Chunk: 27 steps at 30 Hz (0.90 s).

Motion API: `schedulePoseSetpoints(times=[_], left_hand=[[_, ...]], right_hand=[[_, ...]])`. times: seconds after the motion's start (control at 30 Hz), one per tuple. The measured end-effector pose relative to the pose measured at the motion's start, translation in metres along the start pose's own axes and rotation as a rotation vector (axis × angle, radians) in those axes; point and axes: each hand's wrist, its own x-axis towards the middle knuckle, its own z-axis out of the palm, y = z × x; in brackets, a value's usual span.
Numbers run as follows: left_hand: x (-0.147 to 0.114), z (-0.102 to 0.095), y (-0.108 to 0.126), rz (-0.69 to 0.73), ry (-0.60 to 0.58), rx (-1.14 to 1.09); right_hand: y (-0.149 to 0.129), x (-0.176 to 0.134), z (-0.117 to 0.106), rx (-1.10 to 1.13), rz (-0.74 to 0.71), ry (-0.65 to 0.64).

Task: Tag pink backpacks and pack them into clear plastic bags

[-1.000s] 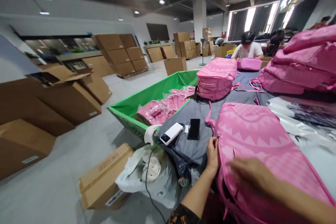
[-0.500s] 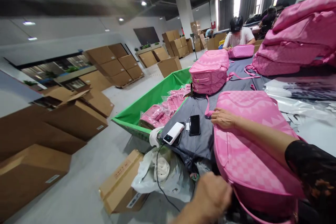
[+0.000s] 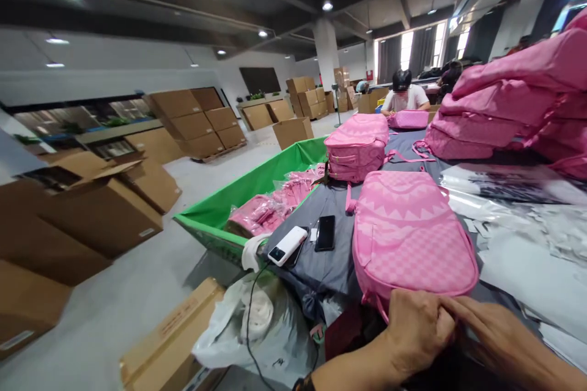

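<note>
A pink backpack with a checked and zigzag pattern lies flat on the grey-covered table, front panel up. At its near edge my left hand is closed like a fist, knuckles up, close against the bag. My right hand meets it from the right, its fingers pressed together and reaching to the left hand's thumb side. Whatever the fingers grip is hidden behind the hands. A pink strap hangs from the bag's near edge beside my left hand.
A white device with a cable and a black phone lie on the table's left. Beyond are a green bin of wrapped pink goods, another backpack, stacked backpacks and plastic sheets. A person sits opposite.
My right hand has left the backpack's far left side and come to its near edge. My left hand has moved right and now meets it there.
</note>
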Motion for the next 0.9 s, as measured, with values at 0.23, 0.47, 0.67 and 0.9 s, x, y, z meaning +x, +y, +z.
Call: schedulePoseSetpoints(times=[0.23, 0.47, 0.67, 0.9], left_hand=[[0.013, -0.011, 0.005, 0.453, 0.020, 0.115], [0.025, -0.017, -0.032, 0.669, -0.402, 0.371], [-0.003, -0.017, -0.029, 0.792, -0.285, 0.389], [0.023, -0.015, -0.044, 0.783, -0.148, 0.380]], right_hand=[[-0.044, -0.055, 0.031, 0.092, 0.319, 0.313], [-0.017, -0.067, -0.010, 0.177, 0.872, 0.378], [0.081, -0.024, -0.012, 0.134, 0.974, 0.463], [0.128, 0.020, 0.026, 0.235, 1.105, 0.336]])
